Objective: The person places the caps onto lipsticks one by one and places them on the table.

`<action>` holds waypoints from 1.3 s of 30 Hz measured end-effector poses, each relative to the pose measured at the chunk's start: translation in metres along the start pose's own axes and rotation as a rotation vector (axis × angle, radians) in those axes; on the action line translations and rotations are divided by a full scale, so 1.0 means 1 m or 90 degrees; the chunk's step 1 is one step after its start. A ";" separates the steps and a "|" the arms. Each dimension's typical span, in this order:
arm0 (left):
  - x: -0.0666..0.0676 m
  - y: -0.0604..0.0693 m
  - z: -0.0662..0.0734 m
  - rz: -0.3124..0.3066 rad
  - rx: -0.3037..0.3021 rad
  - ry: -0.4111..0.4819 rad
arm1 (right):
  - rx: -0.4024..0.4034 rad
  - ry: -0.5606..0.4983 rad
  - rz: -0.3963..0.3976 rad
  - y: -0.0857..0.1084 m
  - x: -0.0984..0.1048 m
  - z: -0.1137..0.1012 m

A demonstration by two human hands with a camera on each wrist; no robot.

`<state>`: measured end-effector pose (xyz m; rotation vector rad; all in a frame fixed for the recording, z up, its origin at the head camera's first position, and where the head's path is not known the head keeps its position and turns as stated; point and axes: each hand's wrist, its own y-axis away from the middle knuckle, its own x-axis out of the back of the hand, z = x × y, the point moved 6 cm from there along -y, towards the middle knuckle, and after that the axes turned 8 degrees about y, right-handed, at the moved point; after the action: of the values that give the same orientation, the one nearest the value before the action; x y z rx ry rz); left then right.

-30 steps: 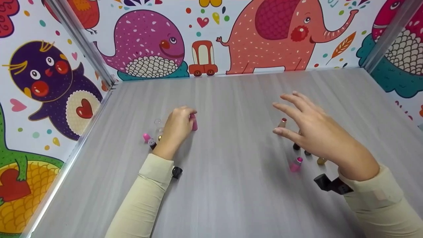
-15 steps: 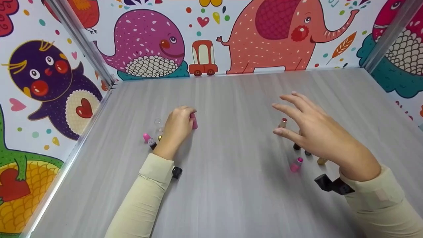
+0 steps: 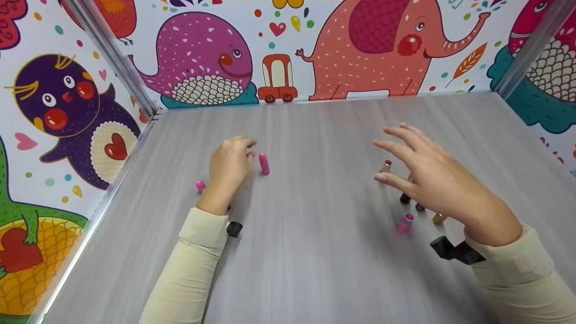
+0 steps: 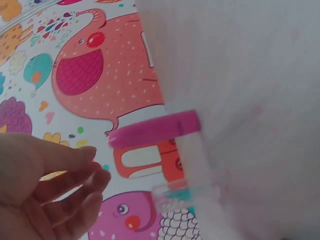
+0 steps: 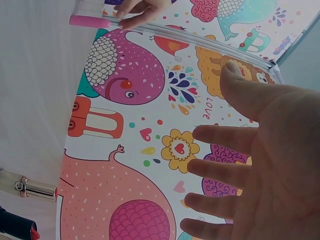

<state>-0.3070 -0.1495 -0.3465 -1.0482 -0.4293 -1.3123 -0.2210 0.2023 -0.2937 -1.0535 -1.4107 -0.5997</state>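
Observation:
The left hand is beside an upright bright pink tube, with a gap between them. In the left wrist view, its fingers are loosely bent and hold nothing, and the pink tube stands clear of them. Fingers spread, the right hand hovers over the lipsticks on the right and holds nothing. A red-tipped lipstick stands by its thumb. Below the palm are a pink lipstick, a black one and a gold one; the hand partly hides this group.
A small pink piece lies left of the left hand, which covers other small items there. A transparent piece shows near the pink tube in the left wrist view. Cartoon-printed walls border the grey wooden table at its back and sides.
The left hand has let go of the pink tube and moved left, over the small items there. The tube remains standing. The right hand has hardly moved.

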 end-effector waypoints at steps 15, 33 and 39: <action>0.006 -0.002 -0.028 -0.103 0.110 -0.043 | 0.005 -0.001 0.012 0.002 0.001 0.001; -0.016 0.003 -0.031 -0.175 0.075 -0.107 | -0.006 -0.015 0.004 0.001 0.003 0.007; -0.015 0.003 -0.030 -0.160 0.054 -0.123 | -0.069 -0.019 -0.007 -0.001 0.006 0.034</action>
<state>-0.3166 -0.1656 -0.3751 -1.0792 -0.7762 -1.4053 -0.2377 0.2326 -0.2924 -1.1450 -1.4238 -0.6778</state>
